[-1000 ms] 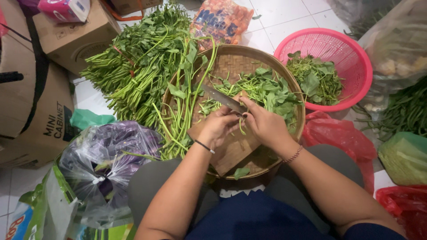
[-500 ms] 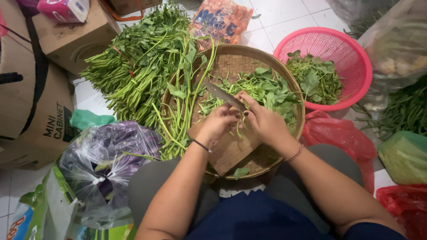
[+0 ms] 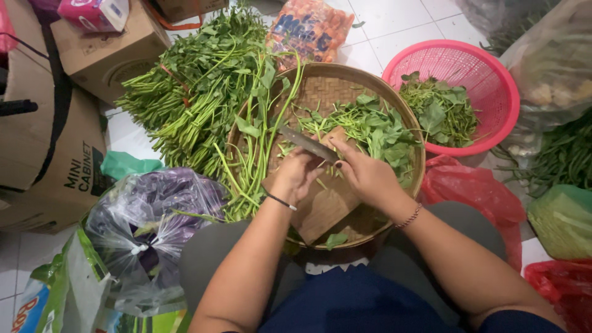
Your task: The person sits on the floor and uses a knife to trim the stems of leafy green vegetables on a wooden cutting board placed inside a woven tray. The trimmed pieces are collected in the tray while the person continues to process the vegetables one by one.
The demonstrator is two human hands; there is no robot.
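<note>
Lying at far left are cardboard boxes [image 3: 92, 55] and a clear bag [image 3: 148, 228] of purple vegetables. Beside them a heap of greens [image 3: 191, 105] points its stems down-left. On a woven tray [image 3: 320, 86] sits a wooden board [image 3: 324, 206]. The left hand [image 3: 296, 176] closes its fingers on the knife [image 3: 306, 143] handle; the blade's long axis runs up-left, tip toward the heap. The right hand [image 3: 367, 176] pinches green stems against the board. A pink basket [image 3: 468, 65] with leaves stands at right.

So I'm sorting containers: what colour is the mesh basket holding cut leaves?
Pink basket, seen in the head view.
</note>
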